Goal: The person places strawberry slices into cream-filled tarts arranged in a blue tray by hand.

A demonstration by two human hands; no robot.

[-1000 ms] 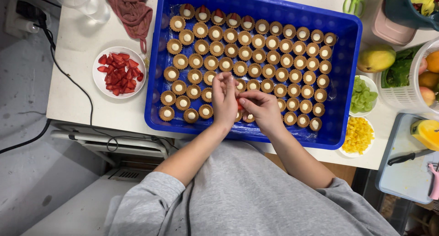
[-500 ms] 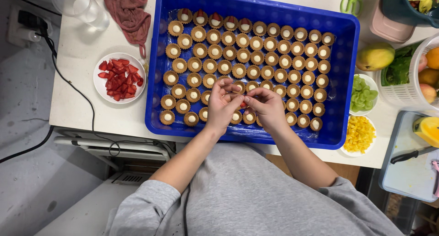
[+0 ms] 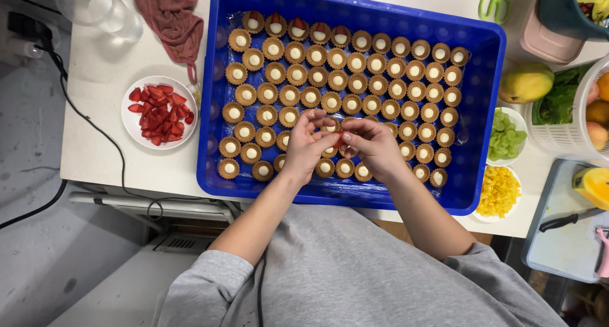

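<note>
Both hands met over the near half of a deep blue rectangular plastic crate that stood across the middle of the white tabletop, its floor lined with clear film and covered in rows of small round brown tart shells with pale cream centres. The left hand was curled, its fingers bent inward toward the thumb, and the right hand was curled the same way; their fingertips came together on a small red piece of strawberry, pinched between the two hands just above the shells in the rows nearest the crate's front wall. Which fingers actually bore the piece could not be told. Four shells in the far left row of the crate already carried red strawberry pieces. Near the left edge of the tabletop, just beside the crate, sat a small round white plate of cut red strawberries, and beyond it, toward the far left corner, lay a crumpled dusty-pink cloth and a clear glass jug. Along the right side of the crate stood a white bowl of sliced green grapes and, closer to the front edge, a white bowl of diced yellow fruit, with a whole green-yellow mango farther back.
</note>
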